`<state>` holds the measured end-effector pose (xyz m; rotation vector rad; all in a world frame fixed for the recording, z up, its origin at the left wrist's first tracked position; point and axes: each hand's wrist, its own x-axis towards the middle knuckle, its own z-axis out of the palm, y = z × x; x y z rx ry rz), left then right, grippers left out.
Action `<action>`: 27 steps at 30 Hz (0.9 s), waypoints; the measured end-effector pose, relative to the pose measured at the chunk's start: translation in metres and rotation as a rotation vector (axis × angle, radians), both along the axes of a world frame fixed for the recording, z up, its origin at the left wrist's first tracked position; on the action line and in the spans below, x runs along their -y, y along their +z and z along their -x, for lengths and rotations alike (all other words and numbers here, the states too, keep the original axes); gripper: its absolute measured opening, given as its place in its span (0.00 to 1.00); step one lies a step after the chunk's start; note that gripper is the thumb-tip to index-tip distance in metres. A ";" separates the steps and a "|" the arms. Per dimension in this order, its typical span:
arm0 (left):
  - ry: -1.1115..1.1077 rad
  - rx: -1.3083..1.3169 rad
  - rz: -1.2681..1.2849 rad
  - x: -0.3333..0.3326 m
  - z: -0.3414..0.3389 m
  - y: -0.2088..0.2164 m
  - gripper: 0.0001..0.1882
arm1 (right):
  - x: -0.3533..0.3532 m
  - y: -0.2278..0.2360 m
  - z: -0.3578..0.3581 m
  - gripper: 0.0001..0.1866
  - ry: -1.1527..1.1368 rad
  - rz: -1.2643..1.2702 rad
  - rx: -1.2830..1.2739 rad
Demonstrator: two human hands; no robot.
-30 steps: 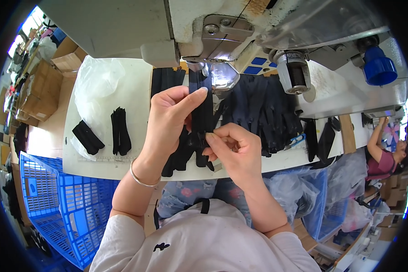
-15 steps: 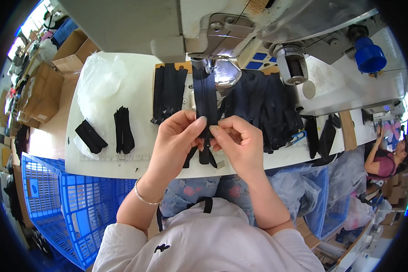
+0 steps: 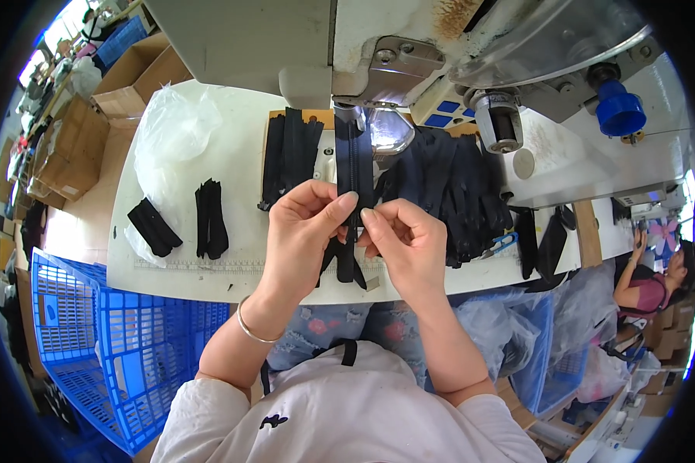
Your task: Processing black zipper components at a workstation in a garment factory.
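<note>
Zipper: a dark zipper strip (image 3: 354,166) runs upright at the picture's centre, its upper end under the sewing machine head, its lower ends splayed over the near desk edge at 6 o'clock from the hands.
Left hand: the left hand (image 3: 301,231) pinches the strip from its 9 o'clock side, thumb and forefinger closed on the tape; a thin bangle (image 3: 249,330) circles the wrist.
Right hand: the right hand (image 3: 405,239) meets it from the 3 o'clock side, fingertips pressed together on the same strip, just beside the left thumb.
Sewing machine: the sewing machine (image 3: 394,46), grey-white, fills 12 o'clock; its shiny metal foot area (image 3: 386,131) sits just right of the strip's top.
Zipper stack, upper: a bundle of black zippers (image 3: 289,154) lies on a brown board at 11 o'clock from the hands, near the strip.
Zipper heap, right: a dark heap (image 3: 455,185) of zippers spreads at 2 o'clock, touching the right hand's far side; whether blue-handled snips lie at its lower edge is hard to tell.
Small bundles: two short black bundles (image 3: 208,220) and (image 3: 154,226) rest at 9 o'clock, well apart from the hands.
Plastic bag: a clear plastic bag (image 3: 170,135) lies at 10 o'clock.
Desk: the white desk (image 3: 239,201) carries all of these; a ruler strip marks its near edge.
Crate: a blue crate (image 3: 93,332) stands at 8 o'clock, beside the desk.
Other person: a seated person (image 3: 645,282) shows at 3 o'clock, far off.
</note>
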<state>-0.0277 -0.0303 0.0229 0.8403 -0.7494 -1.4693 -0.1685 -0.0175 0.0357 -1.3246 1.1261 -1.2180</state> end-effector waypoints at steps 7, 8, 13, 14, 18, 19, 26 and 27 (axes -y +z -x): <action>0.024 0.017 0.029 0.021 0.000 0.009 0.07 | 0.021 0.007 -0.005 0.09 -0.033 0.072 -0.031; 0.026 0.015 0.031 0.025 0.000 0.010 0.07 | 0.025 0.009 -0.006 0.10 -0.043 0.073 -0.035; 0.067 0.055 0.072 0.045 0.000 0.015 0.07 | 0.039 0.011 -0.007 0.10 -0.093 0.126 -0.050; 0.070 0.064 0.087 0.049 0.000 0.016 0.07 | 0.037 0.011 -0.007 0.10 -0.090 0.128 -0.052; 0.112 0.043 0.124 0.066 -0.002 0.018 0.05 | 0.016 -0.003 -0.002 0.10 -0.068 -0.011 -0.077; 0.138 0.078 0.094 0.069 0.001 0.023 0.05 | 0.009 -0.010 0.000 0.10 -0.057 -0.034 -0.075; 0.209 0.057 0.166 0.077 0.008 0.019 0.05 | -0.028 -0.037 0.035 0.08 -0.090 -0.151 -0.005; 0.211 0.050 0.180 0.078 0.008 0.016 0.05 | -0.032 -0.038 0.040 0.08 -0.119 -0.153 -0.013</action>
